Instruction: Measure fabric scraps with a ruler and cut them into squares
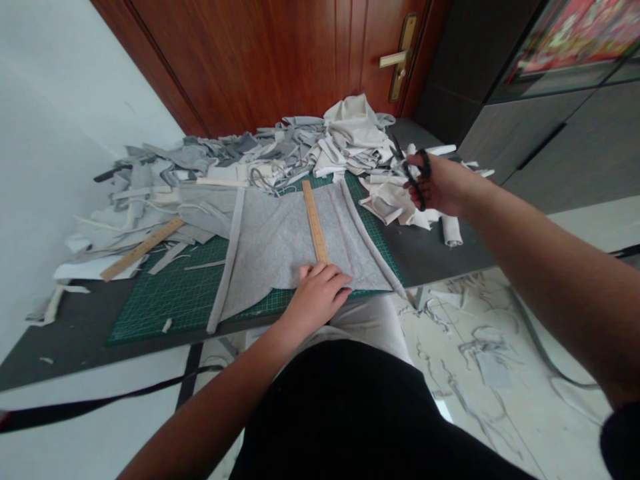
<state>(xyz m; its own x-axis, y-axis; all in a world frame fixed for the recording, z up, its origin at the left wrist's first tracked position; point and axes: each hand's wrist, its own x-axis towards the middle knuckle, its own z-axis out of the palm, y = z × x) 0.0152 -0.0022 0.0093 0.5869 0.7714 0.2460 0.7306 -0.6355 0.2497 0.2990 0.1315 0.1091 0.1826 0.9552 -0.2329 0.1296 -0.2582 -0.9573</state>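
Note:
A piece of grey fabric (270, 233) with long hem-like edges on both sides is spread over a green cutting mat (165, 300). On top of it lies a wooden ruler (313, 220), running away from me. My left hand (320, 293) is at the fabric's near edge, its bent fingers on the ruler's near end. The tips are partly hidden. Off to the right, my right hand (440, 183) is raised above cream scraps, closed around black-handled scissors (411, 175). The blades point up and away from me, clear of the grey fabric.
Grey and cream fabric scraps (295, 143) are heaped along the back, against a wooden door (260, 60). A second wooden ruler (143, 250) lies at the left. The dark table (425, 257) ends close to my lap. Thread and offcuts litter the floor (480, 400).

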